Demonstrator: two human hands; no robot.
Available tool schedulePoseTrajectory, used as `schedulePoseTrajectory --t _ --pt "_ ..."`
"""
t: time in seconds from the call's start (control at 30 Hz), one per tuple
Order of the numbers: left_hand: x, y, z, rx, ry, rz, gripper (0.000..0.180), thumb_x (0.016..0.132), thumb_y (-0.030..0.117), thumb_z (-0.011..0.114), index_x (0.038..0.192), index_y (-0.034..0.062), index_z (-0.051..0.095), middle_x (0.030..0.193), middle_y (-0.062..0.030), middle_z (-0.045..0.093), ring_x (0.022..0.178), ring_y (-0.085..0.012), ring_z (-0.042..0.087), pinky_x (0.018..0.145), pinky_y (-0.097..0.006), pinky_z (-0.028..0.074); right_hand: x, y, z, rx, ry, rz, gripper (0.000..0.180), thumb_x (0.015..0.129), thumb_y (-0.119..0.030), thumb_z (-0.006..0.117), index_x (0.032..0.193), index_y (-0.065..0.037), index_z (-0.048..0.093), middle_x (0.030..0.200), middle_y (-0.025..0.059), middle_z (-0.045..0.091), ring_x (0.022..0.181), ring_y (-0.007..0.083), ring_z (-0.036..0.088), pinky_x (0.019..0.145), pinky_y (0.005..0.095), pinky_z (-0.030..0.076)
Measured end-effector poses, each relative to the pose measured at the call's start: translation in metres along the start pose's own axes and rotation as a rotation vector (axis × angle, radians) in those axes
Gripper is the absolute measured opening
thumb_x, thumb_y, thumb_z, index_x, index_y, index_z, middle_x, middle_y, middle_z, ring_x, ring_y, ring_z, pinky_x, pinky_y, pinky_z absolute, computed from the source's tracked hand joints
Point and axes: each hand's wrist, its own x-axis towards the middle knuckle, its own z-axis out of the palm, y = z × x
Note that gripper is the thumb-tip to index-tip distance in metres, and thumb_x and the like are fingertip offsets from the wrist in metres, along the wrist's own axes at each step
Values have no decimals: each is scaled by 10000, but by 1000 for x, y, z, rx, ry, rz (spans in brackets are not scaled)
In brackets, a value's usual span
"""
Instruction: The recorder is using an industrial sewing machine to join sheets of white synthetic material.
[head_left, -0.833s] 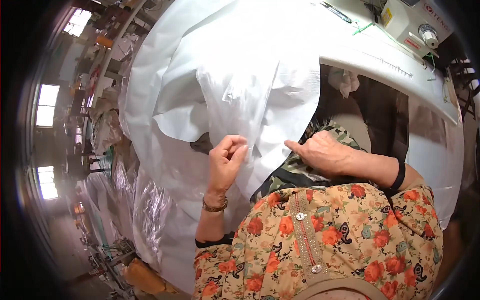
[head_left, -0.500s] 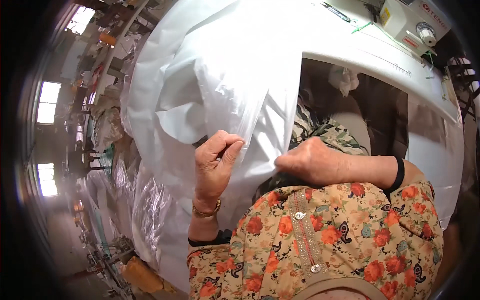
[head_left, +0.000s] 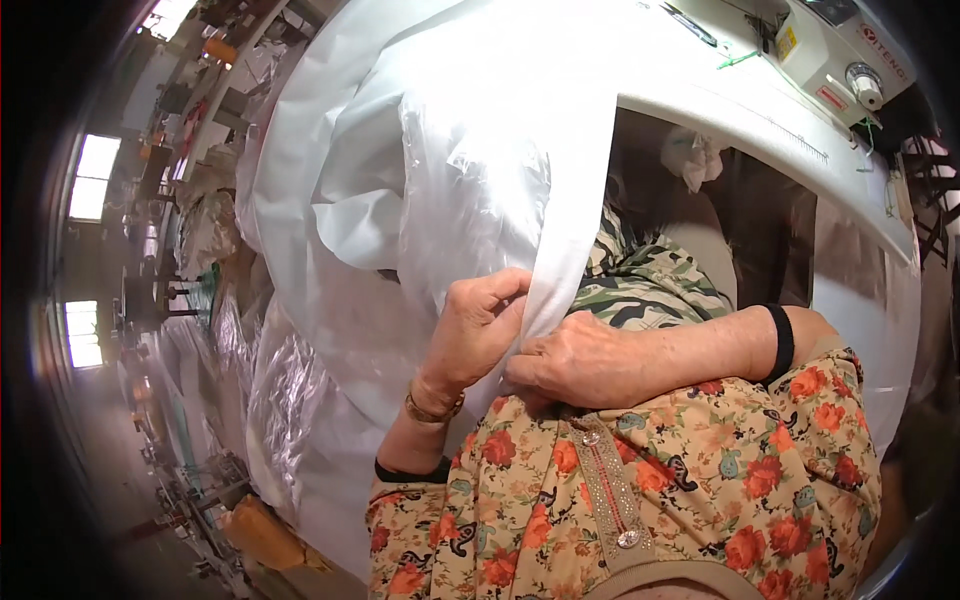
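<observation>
A large white sheet drapes over the worktable and down toward my lap. Thin, shiny clear plastic film lies on top of it, and a smooth white edge strip runs down along the film's right side. My left hand is closed, its thumb and forefinger pinching the film where it meets the strip. Close beside it, my right hand is closed on the lower end of the white sheet's edge, near my waist. The fingertips of the right hand are partly hidden.
A white sewing machine stands on the tabletop at the far right. Left of it lie a dark slim tool and green thread. Crumpled clear plastic hangs at the left. A pale bundle sits below the table's edge.
My left hand has moved right, carrying the film's edge to the white strip. My right hand has shifted left and slightly down, so both hands are now close together.
</observation>
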Motion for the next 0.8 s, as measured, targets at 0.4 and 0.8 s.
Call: schedulePoseTrajectory --t 0.4,0.8 --pt "-4 7 -21 -63 162 -81 52 928 31 613 935 -6 649 700 59 534 638 -15 457 546 -210 381 9 23 -13 -98 36 -229 288 836 -91 608 1100 -2 533 785 92 625 617 239 638 539 359 519" --pt "34 135 -35 868 -220 692 32 811 30 562 790 25 538 598 -74 467 509 -222 513 457 -358 408 139 98 -59 91 116 -53 338 848 -177 648 1172 -79 655 1177 155 635 1062 276 600 929 376 481"
